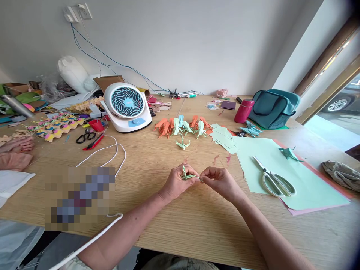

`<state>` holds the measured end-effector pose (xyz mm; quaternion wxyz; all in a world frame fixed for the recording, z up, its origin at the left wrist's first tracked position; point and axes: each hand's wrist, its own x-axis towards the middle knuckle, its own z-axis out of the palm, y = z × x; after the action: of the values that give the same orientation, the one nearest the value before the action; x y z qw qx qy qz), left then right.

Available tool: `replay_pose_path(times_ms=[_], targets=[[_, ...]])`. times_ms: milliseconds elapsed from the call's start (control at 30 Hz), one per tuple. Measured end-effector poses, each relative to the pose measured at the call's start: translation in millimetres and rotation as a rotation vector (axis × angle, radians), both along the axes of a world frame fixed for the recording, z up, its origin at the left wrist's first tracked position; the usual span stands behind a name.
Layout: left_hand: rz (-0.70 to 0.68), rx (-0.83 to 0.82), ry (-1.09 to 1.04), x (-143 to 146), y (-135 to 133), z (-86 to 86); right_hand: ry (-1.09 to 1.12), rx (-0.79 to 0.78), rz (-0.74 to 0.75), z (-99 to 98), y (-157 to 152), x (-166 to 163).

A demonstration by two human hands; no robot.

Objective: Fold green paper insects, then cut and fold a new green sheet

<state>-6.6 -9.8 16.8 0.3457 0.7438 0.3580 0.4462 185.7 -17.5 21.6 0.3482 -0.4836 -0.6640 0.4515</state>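
The folded green paper was between the person's two hands, above the near middle of the bench. The left hand had it pinched between thumb and fingers, with one thin point standing up, and the fingers of the right hand were nipped together on its right end. To my eye it would handle as almost weightless, crisp along the creases but easily bent or torn at its narrow points, and not slippery. The layered middle looked the safest place to hold, with only a light pinch at the tips.

Counting, I made it one piece in the hands and one pale green crane alone just beyond them. Behind it stood a row of paper cranes, orange at both ends with pale green and one blue between, too overlapped to count surely. One teal crane sat to the right on the large green sheet, along with one pair of white-handled scissors. A second pair, black-handled scissors, lay to the left. The pale green slips overlapped, so I couldn't number them.
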Motion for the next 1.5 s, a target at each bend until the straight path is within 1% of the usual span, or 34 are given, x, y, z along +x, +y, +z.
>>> replay_pose_path(times_ms=[200, 400, 500, 633, 800, 967, 1100, 1200, 1333, 1500], targets=[[-0.026, 0.026, 0.006, -2.5, 2.7, -0.1, 0.107, -0.02, 0.022, -2.8, 2.7, -0.7], [-0.047, -0.039, -0.079, -5.8, 6.3, 0.1, 0.354, -0.116, 0.095, -1.7, 2.8, -2.5], [-0.068, -0.088, -0.119, -6.1, 5.8, 1.5, 0.424, -0.158, 0.102, -0.5, 1.7, -3.6], [-0.067, -0.138, -0.127, -5.2, 3.4, 4.1, 0.438, -0.185, 0.097, 3.3, -0.5, -4.1], [-0.048, -0.148, -0.108, -4.5, 1.3, 5.5, 0.433, -0.161, 0.106, 6.3, -2.3, -4.5], [-0.003, -0.137, -0.139, -2.8, 0.2, 4.0, 0.364, -0.157, 0.108, 5.6, -3.4, -6.9], [-0.008, -0.149, -0.14, -2.1, -0.2, 1.5, 0.354, -0.156, 0.1, 5.0, -4.1, -6.3], [-0.041, -0.129, -0.175, -1.7, -0.3, 0.8, 0.337, -0.152, 0.106, 3.5, -4.0, -5.0], [-0.037, -0.095, -0.174, -1.0, -0.6, 1.3, 0.349, -0.149, 0.105, 3.2, -4.1, -5.4], [-0.038, -0.075, -0.167, -0.9, -0.9, 1.2, 0.377, -0.215, 0.127, 8.7, -5.8, -6.4]])
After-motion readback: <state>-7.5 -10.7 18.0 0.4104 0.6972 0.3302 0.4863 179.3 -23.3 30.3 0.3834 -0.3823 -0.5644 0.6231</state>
